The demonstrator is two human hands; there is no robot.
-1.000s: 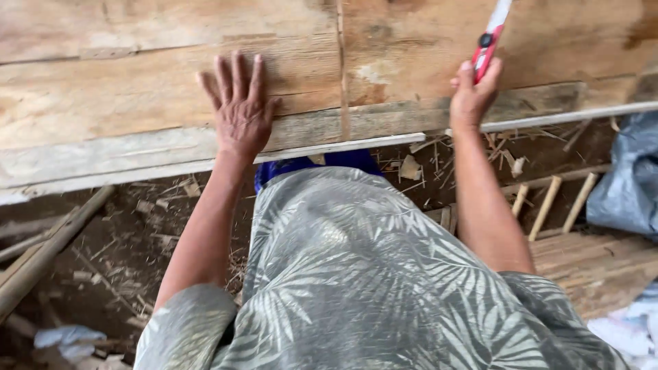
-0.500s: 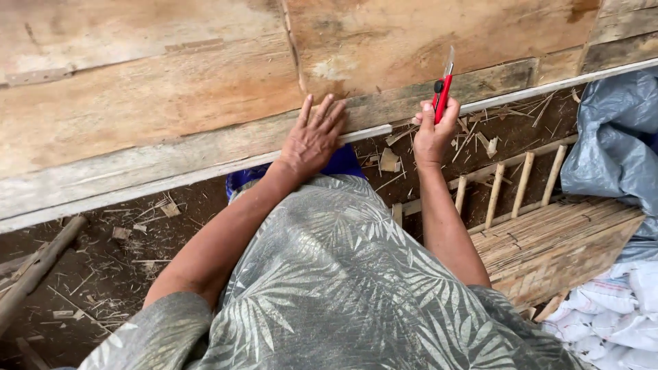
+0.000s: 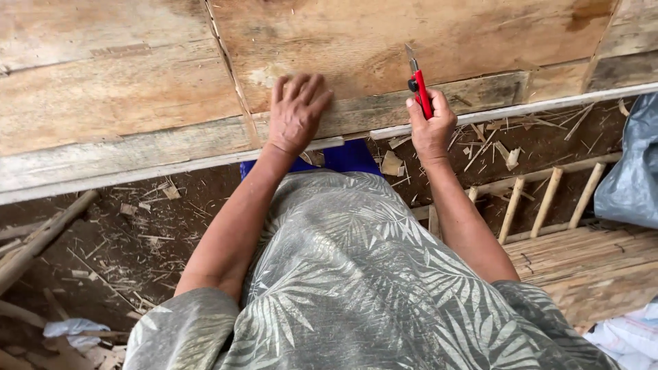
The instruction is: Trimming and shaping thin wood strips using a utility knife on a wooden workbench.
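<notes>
Left hand: the left hand (image 3: 296, 113) lies palm down with fingers together, flat on the weathered brown wooden board surface (image 3: 123, 89); it presses and clasps nothing.
Right hand: the right hand (image 3: 430, 127) is closed in a fist around the red-handled utility knife with a slim metal blade (image 3: 418, 85).
Knife: it is held nearly upright, blade tip pointing away from the person and lying over the board just above the lower edge; whether the tip touches the wood cannot be told.
Hands, relation: apart, both at the near edge of the board, the left just beside a narrow seam (image 3: 229, 75) between two boards.
Board edge: a pale thin wooden strip (image 3: 521, 108) runs along the underside; near the left hand it is broken and stepped.
Clothing: grey leaf-patterned fabric (image 3: 356, 288) covers the person's body; blue cloth (image 3: 353, 156) shows between the forearms.
Ground: dark earth strewn with wood chips and splinters (image 3: 137, 233).
Right side: a bamboo slat frame (image 3: 548, 199) lies beside a grey plastic sheet (image 3: 634, 171).
</notes>
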